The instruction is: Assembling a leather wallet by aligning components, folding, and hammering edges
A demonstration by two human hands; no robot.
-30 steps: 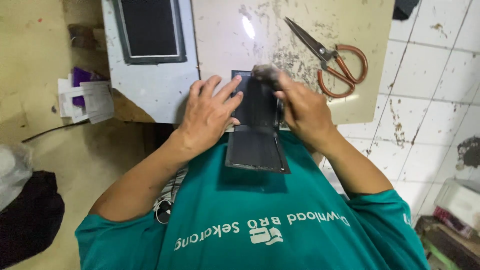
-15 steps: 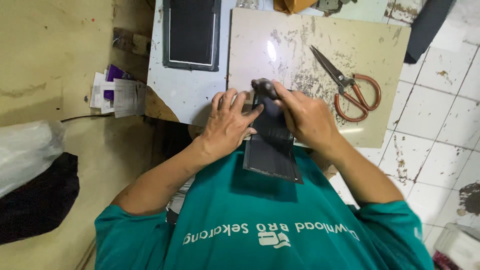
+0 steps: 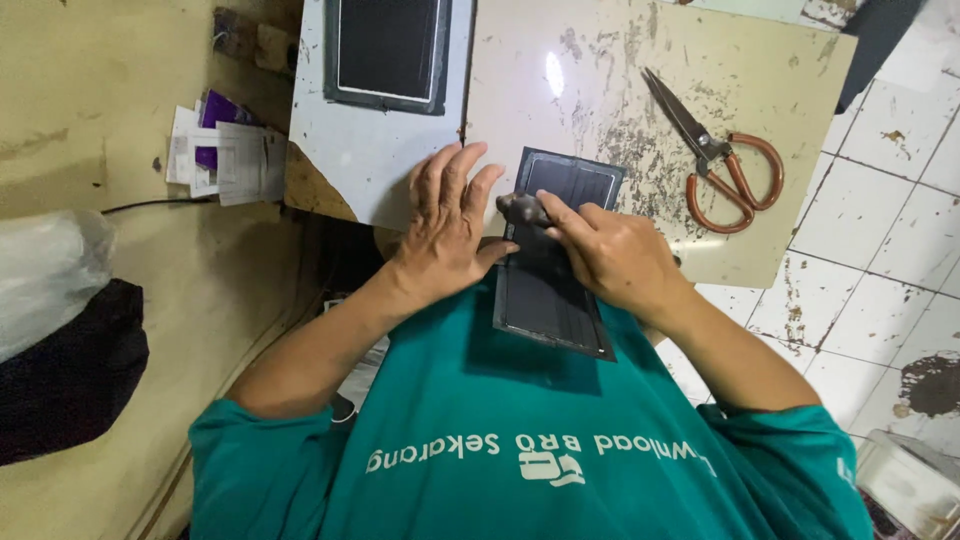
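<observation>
Wallet (image 3: 552, 262) is lying open across table edge (image 3: 700, 262) and lap, left hand (image 3: 447, 232) pressing flat with spread fingers, right hand (image 3: 612, 258) pinching a small dark tool (image 3: 522, 208) along its upper half (lower half looking untouched).

The middle of the flat black rectangular leather panel (image 3: 545, 290) is covered by the right hand (image 3: 615, 262), and its left edge by the thumb of the left hand (image 3: 445, 235). The small dark lump (image 3: 522, 208) pinched in the right fingertips is too small to identify. The black framed rectangular tray (image 3: 388, 50) at the far edge of the worn beige tabletop (image 3: 600, 70) is cut off by the top of the picture. The dark strip (image 3: 880, 40) past the tabletop's far right corner runs out of view. Whatever lies under the crumpled clear plastic (image 3: 45, 270) is blurred. The pale box (image 3: 905, 485) at bottom right is cropped.
</observation>
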